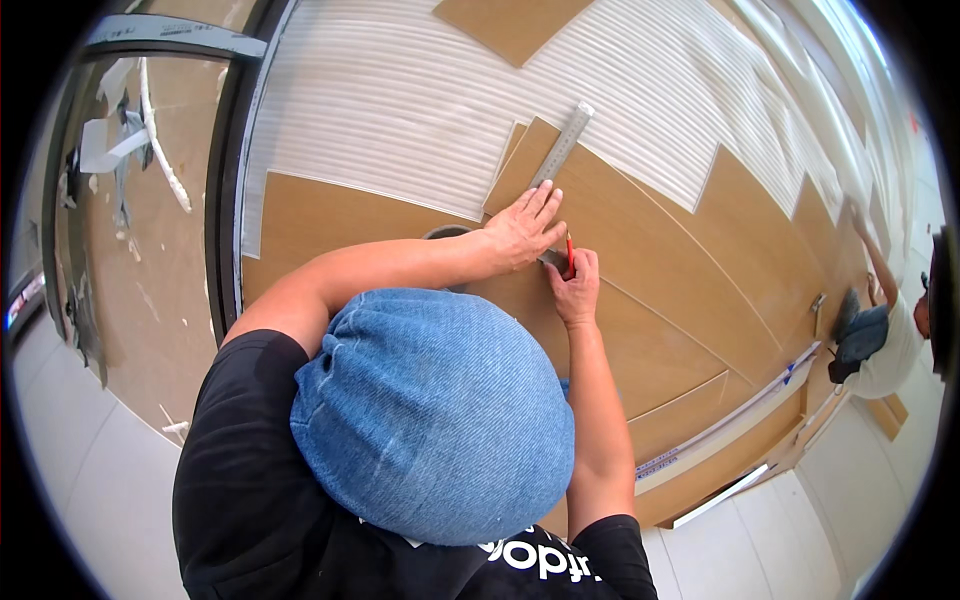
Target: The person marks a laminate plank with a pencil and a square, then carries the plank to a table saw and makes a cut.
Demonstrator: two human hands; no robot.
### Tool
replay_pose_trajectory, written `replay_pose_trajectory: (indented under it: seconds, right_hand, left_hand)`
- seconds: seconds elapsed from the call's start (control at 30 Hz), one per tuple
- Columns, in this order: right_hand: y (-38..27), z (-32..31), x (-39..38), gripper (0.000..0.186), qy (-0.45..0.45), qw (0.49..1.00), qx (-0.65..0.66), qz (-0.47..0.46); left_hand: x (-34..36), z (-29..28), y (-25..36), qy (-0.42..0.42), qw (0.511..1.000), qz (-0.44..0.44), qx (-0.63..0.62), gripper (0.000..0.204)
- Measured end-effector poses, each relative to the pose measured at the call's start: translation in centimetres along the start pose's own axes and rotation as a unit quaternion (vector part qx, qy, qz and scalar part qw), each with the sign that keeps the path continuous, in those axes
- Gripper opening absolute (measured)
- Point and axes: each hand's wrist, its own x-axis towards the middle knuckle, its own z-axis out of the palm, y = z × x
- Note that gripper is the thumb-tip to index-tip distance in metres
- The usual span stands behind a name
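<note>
My left hand (520, 230) lies flat with its fingers stretched across a steel ruler (567, 143). The ruler sits at a slant on a wood-coloured floor plank (517, 182), its far end reaching past the plank's edge. Just right of it, my right hand (577, 290) grips a red pencil (570, 254) close to the ruler's near end. That near end is partly hidden between my hands. My bent knee in blue denim (440, 410) fills the space between my forearms. Behind my left forearm shows part of a dark rounded thing (447, 232) that I cannot make out.
White ribbed underlay (370, 110) spreads beyond the laid planks (690, 290), with a loose plank (515, 22) at the far side. A black door frame (228, 180) borders the left. At far right a co-worker (885, 340) crouches near a small tool (818, 302).
</note>
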Motion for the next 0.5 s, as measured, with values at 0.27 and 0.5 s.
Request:
replay_pose_trajectory:
  seconds: [0.27,0.5]
  right_hand:
    - [0.2,0.1,0.0,0.033,-0.006,1.000,-0.009,0.012]
    - [-1.1,0.3,-0.1,0.036,-0.001,0.999,-0.042,-0.021]
  left_hand:
    - [0.7,0.2,1.5,0.001,0.999,-0.029,0.014,0.059]
    - [0.1,-0.8,-0.5,0.022,1.000,-0.002,-0.011,0.057]
